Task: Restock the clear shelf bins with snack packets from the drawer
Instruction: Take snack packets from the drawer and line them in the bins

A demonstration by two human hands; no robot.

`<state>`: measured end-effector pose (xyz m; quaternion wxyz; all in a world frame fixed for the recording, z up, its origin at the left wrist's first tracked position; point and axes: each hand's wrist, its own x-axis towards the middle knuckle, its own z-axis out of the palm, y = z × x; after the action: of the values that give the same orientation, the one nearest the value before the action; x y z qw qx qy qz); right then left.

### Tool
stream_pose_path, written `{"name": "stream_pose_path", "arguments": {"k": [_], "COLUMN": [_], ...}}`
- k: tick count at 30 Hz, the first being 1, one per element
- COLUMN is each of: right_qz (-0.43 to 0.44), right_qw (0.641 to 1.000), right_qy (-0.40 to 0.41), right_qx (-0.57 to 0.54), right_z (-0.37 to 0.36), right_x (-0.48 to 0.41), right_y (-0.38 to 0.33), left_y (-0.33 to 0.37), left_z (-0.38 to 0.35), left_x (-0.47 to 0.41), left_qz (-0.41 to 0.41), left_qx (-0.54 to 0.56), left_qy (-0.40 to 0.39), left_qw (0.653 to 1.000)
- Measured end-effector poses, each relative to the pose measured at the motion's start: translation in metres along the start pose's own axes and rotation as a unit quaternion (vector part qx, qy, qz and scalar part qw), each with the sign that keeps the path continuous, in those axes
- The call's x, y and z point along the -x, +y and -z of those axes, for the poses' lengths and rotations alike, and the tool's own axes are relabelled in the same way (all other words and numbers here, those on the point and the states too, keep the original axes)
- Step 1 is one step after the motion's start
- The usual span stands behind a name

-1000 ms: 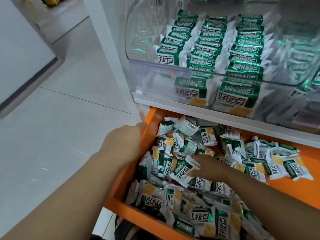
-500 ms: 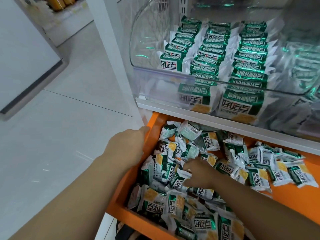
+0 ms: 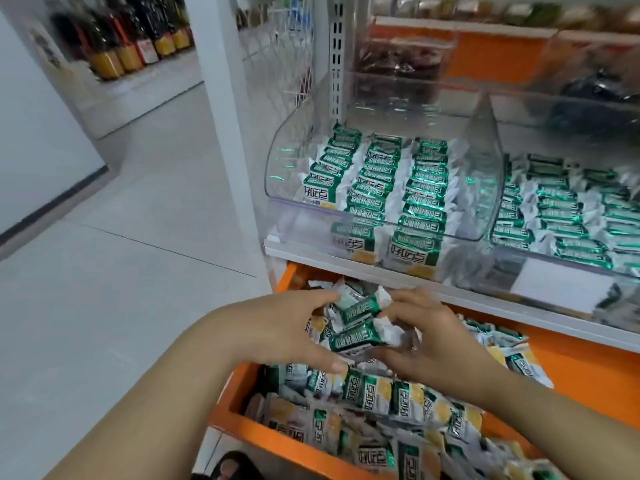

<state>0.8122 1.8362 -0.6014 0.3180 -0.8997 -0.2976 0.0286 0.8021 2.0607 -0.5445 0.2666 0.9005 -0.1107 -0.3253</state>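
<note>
Snack packets (image 3: 360, 323), a small green-and-white bunch, pinched from both sides just above the orange drawer (image 3: 263, 431). Left-hand grip (image 3: 277, 330) curled round the bunch's left end, thumb underneath; right-hand grip (image 3: 433, 341) closed on the right end. Below, loose packets (image 3: 381, 393) heaped in the drawer. Above, on the white shelf (image 3: 467, 299), clear bin (image 3: 277, 188) with three neat rows of stacked packets (image 3: 374, 181). Second bin (image 3: 571, 216) just beside it to the right, likewise filled. Far left, blurred bottles (image 3: 128, 50) across the aisle.

Bright, even light; green glare on bin (image 3: 277, 174); blurred, warped edges.
</note>
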Motion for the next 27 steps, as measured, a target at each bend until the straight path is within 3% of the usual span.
{"name": "stream_pose_path", "arguments": {"k": [4,11,14,17,21,27], "right_qz": [-0.005,-0.052,-0.067,-0.029,0.017,0.065], "right_qw": [0.998,0.983,0.987,0.999,0.997,0.985], "right_qy": [0.046,0.094,0.089,0.037,-0.054,-0.073], "right_qx": [-0.031,-0.150,-0.114,-0.028,0.060,0.144], "right_z": [0.026,0.057,0.067,0.078,0.098,0.119], "right_x": [-0.001,-0.001,-0.007,-0.018,-0.044,-0.089], "right_y": [-0.037,-0.093,-0.103,-0.107,-0.119,-0.138], "left_y": [0.017,0.020,0.022,0.023,0.019,0.016], "left_z": [0.005,0.025,0.030,0.035,0.041,0.054], "left_x": [0.017,0.040,0.048,0.052,0.049,0.046], "left_qz": [-0.075,-0.128,-0.153,-0.176,-0.190,-0.220], "left_qx": [0.072,0.188,0.234,0.276,0.276,0.262], "left_qy": [0.069,0.167,0.174,0.186,0.256,0.369], "left_qw": [0.992,0.959,0.944,0.927,0.907,0.864]}}
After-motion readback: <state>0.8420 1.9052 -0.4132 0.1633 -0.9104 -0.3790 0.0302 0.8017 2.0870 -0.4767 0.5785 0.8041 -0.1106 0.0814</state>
